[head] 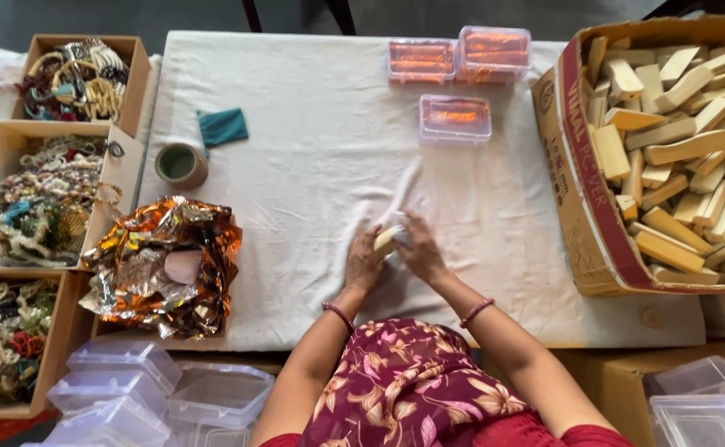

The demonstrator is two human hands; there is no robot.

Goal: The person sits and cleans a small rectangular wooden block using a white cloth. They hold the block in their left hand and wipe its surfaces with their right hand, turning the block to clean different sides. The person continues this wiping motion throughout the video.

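Above the floral lap (412, 389), both hands, left (364, 261) and right (419, 248), clasp a block (385, 240): light, stiff, likely best gripped by its sides.

Hands (391, 248) mid-cloth (313, 207); block carton (582, 190) right; bead boxes (6, 165), foil pile (163, 265) left; filled cases (453, 79) behind.

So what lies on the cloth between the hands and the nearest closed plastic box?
Nothing: in the head view, only bare white cloth, wrinkled, lies between the hands and the box.
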